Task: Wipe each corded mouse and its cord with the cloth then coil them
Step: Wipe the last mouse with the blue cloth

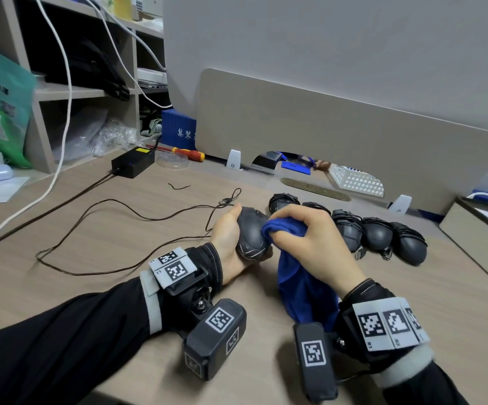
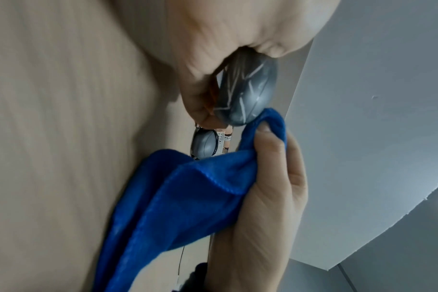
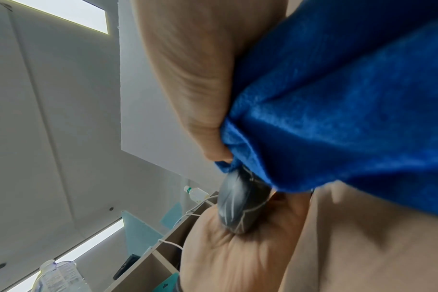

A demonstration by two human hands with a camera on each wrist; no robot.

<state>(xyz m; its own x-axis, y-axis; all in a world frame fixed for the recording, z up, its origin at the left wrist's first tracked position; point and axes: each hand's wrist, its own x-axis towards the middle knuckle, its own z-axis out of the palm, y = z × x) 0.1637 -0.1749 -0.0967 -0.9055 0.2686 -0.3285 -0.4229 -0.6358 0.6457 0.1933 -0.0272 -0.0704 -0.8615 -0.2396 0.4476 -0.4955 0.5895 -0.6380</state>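
Observation:
My left hand (image 1: 231, 238) grips a dark grey corded mouse (image 1: 251, 235) just above the desk. Its thin brown cord (image 1: 114, 206) trails loose across the desk to the left, ending in a plug (image 1: 224, 202). My right hand (image 1: 310, 238) pinches a bunched blue cloth (image 1: 295, 282) and presses it against the mouse's right side. The left wrist view shows the mouse (image 2: 245, 92) with the cloth (image 2: 188, 197) touching its lower end. In the right wrist view the cloth (image 3: 338, 110) covers the top of the mouse (image 3: 240, 205).
Several coiled grey mice (image 1: 377, 233) lie in a row right of my hands. A beige divider panel (image 1: 339, 135) stands behind them. A black power adapter (image 1: 133, 162), a screwdriver (image 1: 187, 153), a white basket (image 1: 356, 179) and shelves (image 1: 70, 92) sit at the back and left.

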